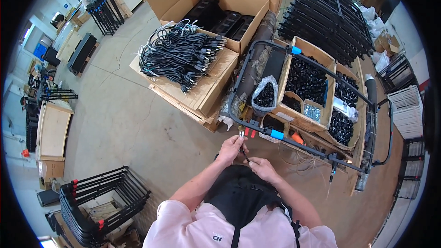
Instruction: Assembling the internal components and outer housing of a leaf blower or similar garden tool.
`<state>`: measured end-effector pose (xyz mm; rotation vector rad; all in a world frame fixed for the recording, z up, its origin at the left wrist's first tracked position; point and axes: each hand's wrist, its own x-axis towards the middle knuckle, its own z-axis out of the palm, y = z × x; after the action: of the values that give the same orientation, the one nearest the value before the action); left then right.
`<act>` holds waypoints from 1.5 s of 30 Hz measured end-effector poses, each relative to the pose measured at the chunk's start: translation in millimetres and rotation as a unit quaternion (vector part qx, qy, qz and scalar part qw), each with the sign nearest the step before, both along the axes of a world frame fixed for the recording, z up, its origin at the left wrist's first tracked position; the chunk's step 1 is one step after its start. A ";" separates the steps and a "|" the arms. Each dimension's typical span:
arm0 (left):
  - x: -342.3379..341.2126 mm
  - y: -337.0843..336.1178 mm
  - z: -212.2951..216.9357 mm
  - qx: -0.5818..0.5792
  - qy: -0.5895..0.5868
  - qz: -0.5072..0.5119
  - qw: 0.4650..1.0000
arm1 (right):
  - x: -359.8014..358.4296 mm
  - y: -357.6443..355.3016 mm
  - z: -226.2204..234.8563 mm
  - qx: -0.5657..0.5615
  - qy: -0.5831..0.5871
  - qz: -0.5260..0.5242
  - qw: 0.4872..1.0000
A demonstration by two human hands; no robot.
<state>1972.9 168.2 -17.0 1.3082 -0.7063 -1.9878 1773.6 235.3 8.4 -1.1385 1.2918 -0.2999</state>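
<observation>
In front of my chest, both my hands are closed close together. My left hand (pixel 231 149) pinches a small piece with a pale metallic end (pixel 241 133), just below the near left corner of a black tubular frame (pixel 235 88). A thin black cable-like strand (pixel 247 159) runs between the hands, and my right hand (pixel 263 169) grips its lower end. Whether the strand joins the metallic piece is hidden by my fingers. The frame carries blue sleeves (pixel 277 134) and red strips (pixel 250 132) hang beside my left hand.
Black cables (pixel 177 53) lie heaped on stacked cardboard (pixel 206 89) ahead left. Behind them stands an open carton (pixel 250 7) of black parts. Under the frame, a wooden bin (pixel 287 82) holds small black pieces beside a plastic-lined bag (pixel 264 96). More frames (pixel 108 197) stand at lower left.
</observation>
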 end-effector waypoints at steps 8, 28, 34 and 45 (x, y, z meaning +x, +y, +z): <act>20.9 -46.5 -15.3 0.002 -0.052 -0.126 0.991 | 26.9 -13.3 -14.2 0.016 -0.023 -0.067 0.997; 12.6 -64.4 -11.0 0.055 0.008 -0.063 0.996 | 36.5 -18.9 -27.5 0.113 -0.119 -0.202 0.966; 30.0 -50.3 -38.0 -0.090 -0.071 -0.051 0.992 | 48.1 -34.0 -33.3 0.116 -0.175 -0.260 0.942; 78.6 -3.4 -52.5 -0.103 -0.083 -0.264 0.955 | 66.6 -69.3 -23.6 0.013 -0.143 -0.211 0.967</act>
<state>2051.5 164.7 -69.5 1.2577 -1.4277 -2.1419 1840.3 166.0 -15.2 -0.7544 1.2650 -0.7330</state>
